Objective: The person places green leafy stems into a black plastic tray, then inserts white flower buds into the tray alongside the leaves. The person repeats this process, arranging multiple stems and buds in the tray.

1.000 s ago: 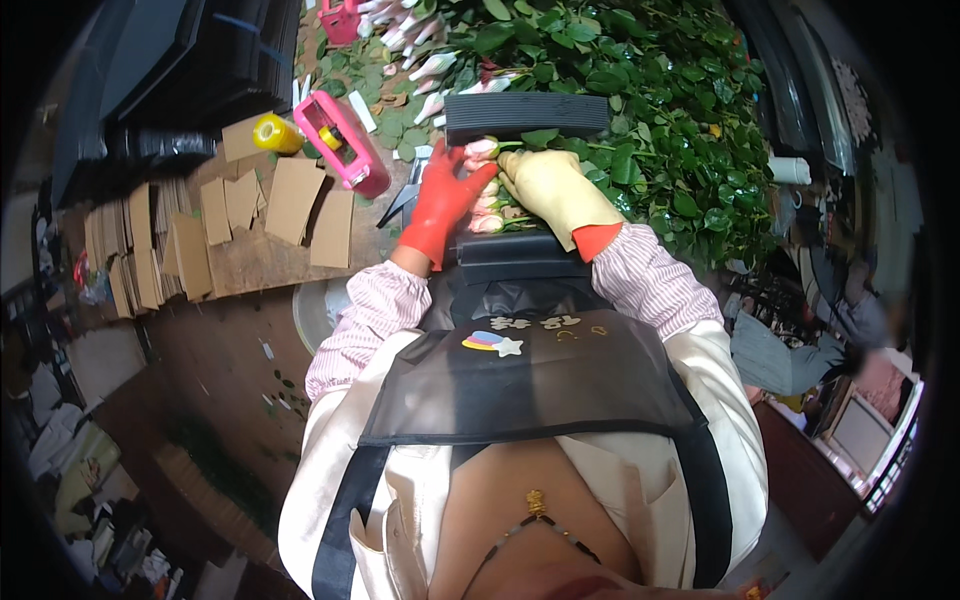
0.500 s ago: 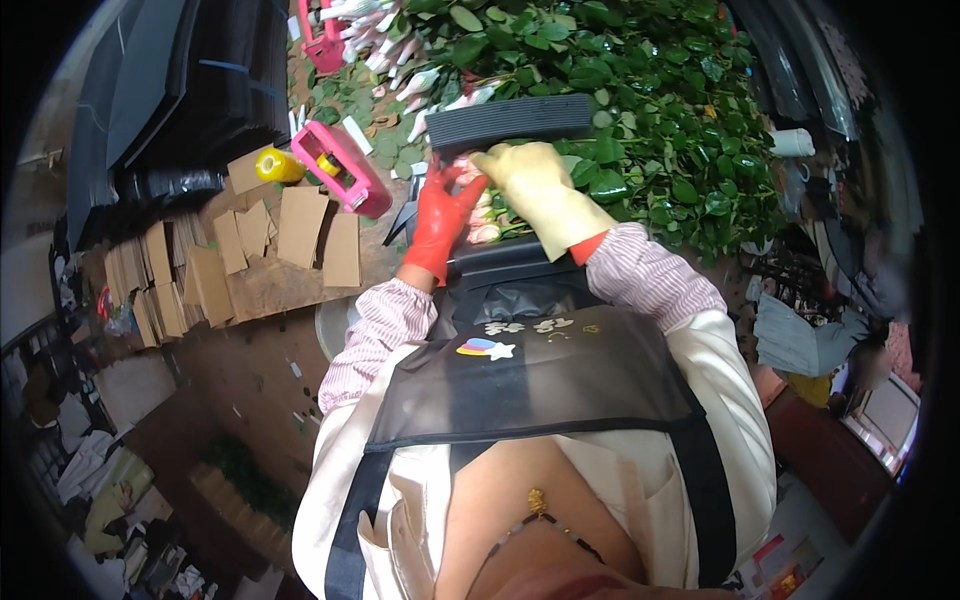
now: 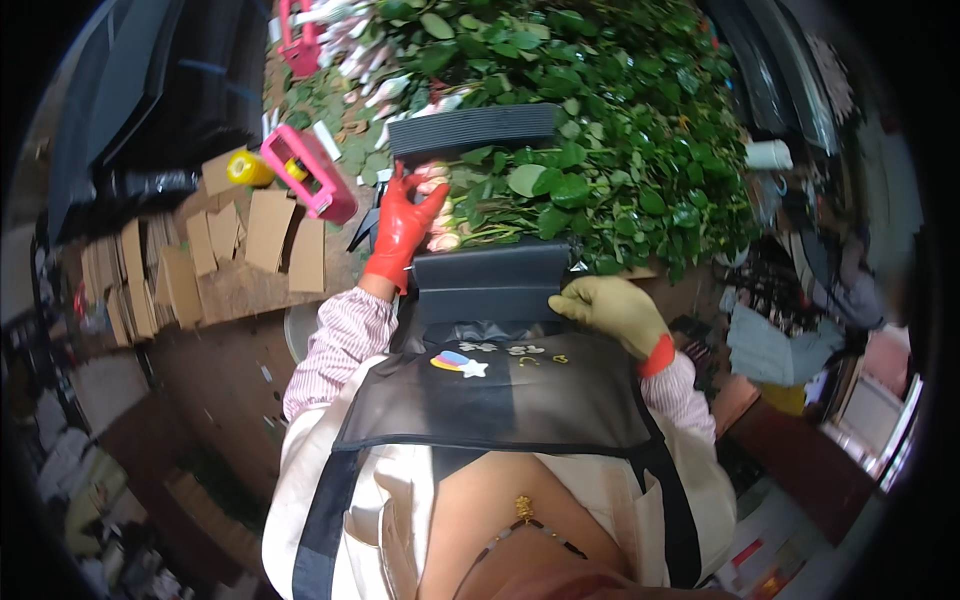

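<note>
A dark corrugated sheet (image 3: pixel 490 282) lies on the bench in front of me, its far end (image 3: pixel 470 130) curling up behind a bunch of pink roses (image 3: pixel 442 212). The bunch's stems and leaves run to the right. My left hand (image 3: pixel 403 228), in a red glove, grips the rose heads at the bunch's left end. My right hand (image 3: pixel 612 308), in a yellow glove, holds the right corner of the sheet's near flap, against my dark apron.
A big heap of green rose foliage (image 3: pixel 620 140) covers the bench to the right and behind. A pink tape dispenser (image 3: pixel 305 172), a yellow roll (image 3: pixel 243 168) and several cardboard pieces (image 3: pixel 270 232) lie at the left. A white cup (image 3: pixel 768 154) sits far right.
My right hand has come off the top of the bunch and dropped to the near right corner of the sheet. The left hand stays on the rose heads.
</note>
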`<state>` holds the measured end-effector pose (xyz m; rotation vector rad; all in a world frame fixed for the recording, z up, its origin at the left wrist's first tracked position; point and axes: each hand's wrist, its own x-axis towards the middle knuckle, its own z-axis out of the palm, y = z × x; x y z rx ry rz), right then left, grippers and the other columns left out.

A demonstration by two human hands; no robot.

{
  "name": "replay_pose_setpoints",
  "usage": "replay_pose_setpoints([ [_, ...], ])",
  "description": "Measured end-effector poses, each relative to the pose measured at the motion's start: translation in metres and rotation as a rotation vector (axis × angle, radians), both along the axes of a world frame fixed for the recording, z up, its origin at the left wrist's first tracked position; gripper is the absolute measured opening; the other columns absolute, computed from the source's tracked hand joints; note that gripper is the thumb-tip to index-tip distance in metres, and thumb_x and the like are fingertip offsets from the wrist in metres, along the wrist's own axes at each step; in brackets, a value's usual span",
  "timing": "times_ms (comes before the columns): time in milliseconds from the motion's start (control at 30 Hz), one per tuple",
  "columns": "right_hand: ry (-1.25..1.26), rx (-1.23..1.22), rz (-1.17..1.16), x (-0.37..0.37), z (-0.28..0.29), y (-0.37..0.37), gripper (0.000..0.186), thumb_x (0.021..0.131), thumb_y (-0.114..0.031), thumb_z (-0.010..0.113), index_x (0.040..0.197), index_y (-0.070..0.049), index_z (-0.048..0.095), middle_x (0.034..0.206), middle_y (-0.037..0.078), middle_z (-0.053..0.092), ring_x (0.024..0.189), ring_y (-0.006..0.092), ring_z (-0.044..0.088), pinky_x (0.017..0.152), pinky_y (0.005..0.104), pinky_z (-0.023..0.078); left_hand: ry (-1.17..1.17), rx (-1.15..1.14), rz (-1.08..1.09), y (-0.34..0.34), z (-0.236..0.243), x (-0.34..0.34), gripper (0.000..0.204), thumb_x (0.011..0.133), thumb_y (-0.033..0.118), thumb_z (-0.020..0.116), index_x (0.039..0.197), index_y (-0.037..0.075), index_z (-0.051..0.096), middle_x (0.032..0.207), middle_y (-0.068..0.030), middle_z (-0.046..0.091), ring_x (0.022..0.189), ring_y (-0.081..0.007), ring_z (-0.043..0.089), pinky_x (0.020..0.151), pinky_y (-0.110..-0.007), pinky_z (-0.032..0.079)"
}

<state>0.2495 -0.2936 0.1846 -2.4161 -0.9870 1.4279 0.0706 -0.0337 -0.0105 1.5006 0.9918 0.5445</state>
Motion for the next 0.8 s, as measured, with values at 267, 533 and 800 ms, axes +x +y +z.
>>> replay_pose_setpoints([
  [267,0.817,0.941,-0.467,0.003,-0.009,0.036,0.072,0.1,-0.036,0.072,0.153,0.003,0.042,0.146,0.023,0.058,0.127,0.0274,0.064,0.111,0.0428,0.05,-0.155,0.02,-0.154,0.01,-0.021,-0.01,0.067,0.094,0.024,0.08,0.147,-0.004,0.05,0.127,-0.0075,0.068,0.111,-0.013,0.061,0.101,-0.03,0.048],
  [533,-0.581,0.579,0.495,-0.003,-0.068,0.145,0.058,0.072,-0.031,0.092,0.123,-0.01,0.071,0.115,0.012,0.074,0.105,0.0331,0.071,0.093,0.042,0.058,0.189,0.213,-0.055,0.04,0.016,-0.044,0.026,0.097,0.027,0.068,0.112,0.008,0.076,0.104,-0.0145,0.077,0.088,-0.0308,0.073,0.078,-0.043,0.057],
  [800,-0.462,0.544,0.591,0.009,-0.061,0.161,0.06,0.071,-0.026,0.093,0.121,-0.005,0.069,0.113,0.019,0.073,0.106,0.0367,0.07,0.094,0.0448,0.056,-0.017,0.96,-0.544,0.004,0.05,0.0,0.072,0.092,0.033,0.074,0.155,0.01,0.046,0.151,-0.0153,0.054,0.139,-0.0341,0.052,0.114,-0.05,0.043],
])
